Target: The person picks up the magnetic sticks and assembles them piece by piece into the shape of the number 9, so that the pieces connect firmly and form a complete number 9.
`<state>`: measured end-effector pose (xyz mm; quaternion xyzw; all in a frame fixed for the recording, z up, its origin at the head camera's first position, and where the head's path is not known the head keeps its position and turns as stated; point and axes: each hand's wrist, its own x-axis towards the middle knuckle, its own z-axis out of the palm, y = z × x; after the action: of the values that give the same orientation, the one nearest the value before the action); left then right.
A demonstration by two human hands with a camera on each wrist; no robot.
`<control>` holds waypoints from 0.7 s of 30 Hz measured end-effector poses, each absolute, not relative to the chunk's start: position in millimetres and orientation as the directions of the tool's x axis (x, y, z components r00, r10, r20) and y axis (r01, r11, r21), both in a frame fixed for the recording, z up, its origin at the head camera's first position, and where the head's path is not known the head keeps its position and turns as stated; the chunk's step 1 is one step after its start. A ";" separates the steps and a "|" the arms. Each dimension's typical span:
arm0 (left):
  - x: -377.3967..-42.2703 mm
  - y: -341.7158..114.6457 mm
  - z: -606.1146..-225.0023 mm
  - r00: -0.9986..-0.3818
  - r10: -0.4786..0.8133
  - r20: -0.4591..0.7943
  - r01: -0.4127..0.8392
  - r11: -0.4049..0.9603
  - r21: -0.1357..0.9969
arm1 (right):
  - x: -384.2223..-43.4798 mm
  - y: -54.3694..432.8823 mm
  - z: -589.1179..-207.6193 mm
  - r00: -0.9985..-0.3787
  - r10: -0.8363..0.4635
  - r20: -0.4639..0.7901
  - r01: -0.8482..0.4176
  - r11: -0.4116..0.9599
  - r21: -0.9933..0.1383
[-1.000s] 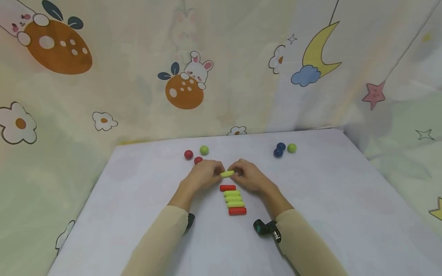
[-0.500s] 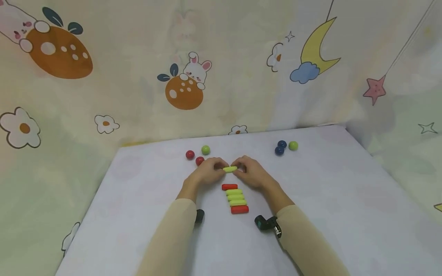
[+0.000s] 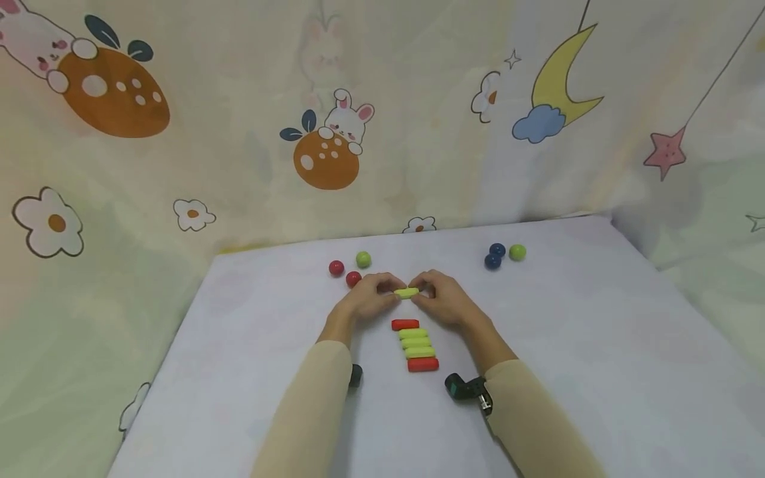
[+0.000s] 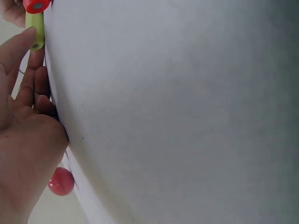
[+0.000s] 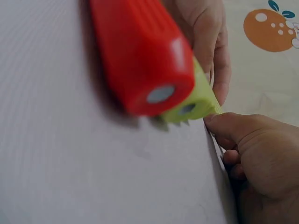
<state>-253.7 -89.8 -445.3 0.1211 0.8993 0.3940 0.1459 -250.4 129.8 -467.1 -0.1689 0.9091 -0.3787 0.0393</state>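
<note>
Over the middle of a white surface (image 3: pixel 269 318), a left hand (image 3: pixel 372 297) and a right hand (image 3: pixel 449 302) pinched a short yellow-green stick (image 3: pixel 406 293) in their fingers, one at each end. Toward the viewer from it lay a red stick (image 3: pixel 405 324), three yellow-green sticks (image 3: pixel 416 342) and another red stick (image 3: pixel 422 364), lined up side by side. Beyond the left hand sat two red balls (image 3: pixel 337 268) and a green ball (image 3: pixel 363 259); farther right, two blue balls (image 3: pixel 493 261) rested beside a second green ball (image 3: pixel 517 252).
</note>
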 end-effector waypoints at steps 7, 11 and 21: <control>-249.8 -90.3 -443.4 -0.932 0.311 -0.184 0.081 0.676 0.732 | -250.3 127.7 -470.7 -0.937 -0.338 0.083 -0.296 0.649 -0.700; -253.0 -91.8 -443.0 -0.927 0.317 -0.199 0.070 0.670 0.739 | -251.6 125.5 -470.9 -0.935 -0.345 0.078 -0.298 0.651 -0.698; -255.3 -89.3 -446.5 -0.939 0.302 -0.165 0.087 0.672 0.736 | -247.4 124.8 -468.6 -0.952 -0.299 0.065 -0.260 0.679 -0.687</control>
<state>-255.3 -89.3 -446.5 0.1075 0.9039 0.3905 0.1377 -247.4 124.8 -468.6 -0.1526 0.9158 -0.3706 0.0263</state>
